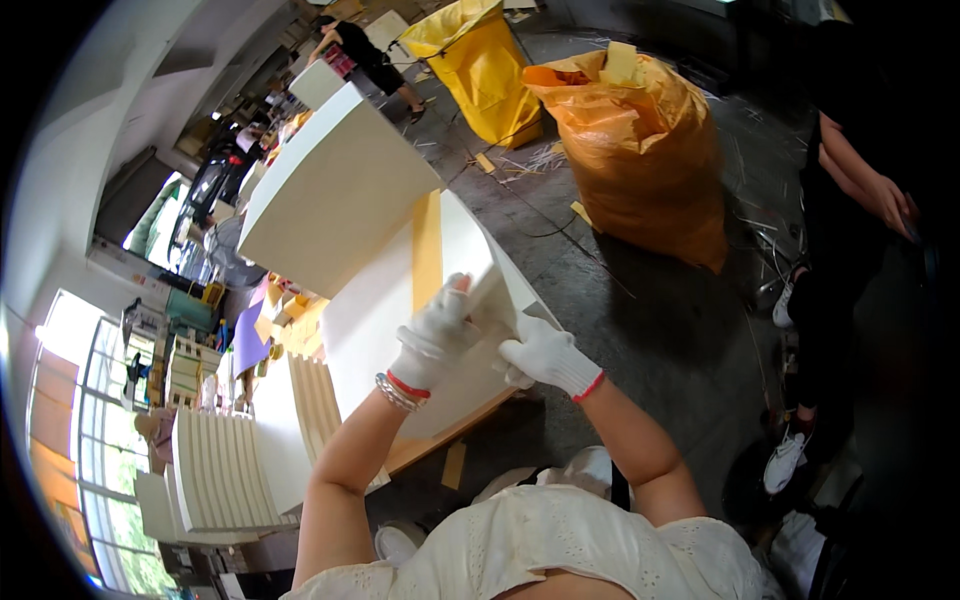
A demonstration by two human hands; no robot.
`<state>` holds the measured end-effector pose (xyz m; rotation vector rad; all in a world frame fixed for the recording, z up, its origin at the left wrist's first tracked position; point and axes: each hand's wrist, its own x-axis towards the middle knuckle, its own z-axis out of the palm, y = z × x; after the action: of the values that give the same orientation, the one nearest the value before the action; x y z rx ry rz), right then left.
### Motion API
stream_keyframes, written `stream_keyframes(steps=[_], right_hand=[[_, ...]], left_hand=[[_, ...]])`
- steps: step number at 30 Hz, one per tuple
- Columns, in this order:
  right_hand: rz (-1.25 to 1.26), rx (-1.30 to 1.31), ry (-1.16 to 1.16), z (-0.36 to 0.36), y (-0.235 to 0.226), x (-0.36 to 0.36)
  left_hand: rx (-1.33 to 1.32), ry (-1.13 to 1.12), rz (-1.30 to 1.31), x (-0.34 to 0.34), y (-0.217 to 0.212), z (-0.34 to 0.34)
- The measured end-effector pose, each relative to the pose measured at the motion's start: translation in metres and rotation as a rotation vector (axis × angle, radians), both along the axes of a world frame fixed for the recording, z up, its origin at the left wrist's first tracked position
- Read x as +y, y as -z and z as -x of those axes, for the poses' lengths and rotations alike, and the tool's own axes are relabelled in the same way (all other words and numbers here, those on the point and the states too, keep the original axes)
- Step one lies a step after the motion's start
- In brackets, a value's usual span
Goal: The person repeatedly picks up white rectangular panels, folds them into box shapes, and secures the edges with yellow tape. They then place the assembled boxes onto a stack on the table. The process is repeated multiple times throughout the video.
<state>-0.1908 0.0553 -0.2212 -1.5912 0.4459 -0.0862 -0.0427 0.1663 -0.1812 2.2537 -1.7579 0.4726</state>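
A large stack of white sheets (370, 335) lies in front of me, its near right edge bent and partly hidden by my hands. Over that edge, my left hand (437, 338) in a white knitted glove has its fingers bent against the top sheet; one bare fingertip shows. My right hand (545, 357), gloved alike, is closed at the stack's right edge, thumb toward the left hand. What lies under its fingers is partly hidden. A yellow-tan strip (427, 250) runs across the white surface beyond my left hand.
A taller white block of sheets (340, 190) stands behind. More white stacks (225, 470) are at the left. An orange sack (640, 150) and a yellow bag (480, 75) stand on the dark floor (600, 300). A person (870, 195) stands at right; another (360, 55) works far off.
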Motion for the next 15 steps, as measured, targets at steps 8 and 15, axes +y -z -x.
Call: stream_keyframes(steps=[8, 15], right_hand=[[1.084, 0.068, 0.084, -0.005, 0.016, 0.008], [1.266, 0.311, -0.181, -0.052, -0.043, 0.007]], left_hand=[[0.585, -0.057, 0.900, 0.090, -0.102, -0.084], [0.560, 0.021, 1.460, 0.217, -0.142, -0.099]])
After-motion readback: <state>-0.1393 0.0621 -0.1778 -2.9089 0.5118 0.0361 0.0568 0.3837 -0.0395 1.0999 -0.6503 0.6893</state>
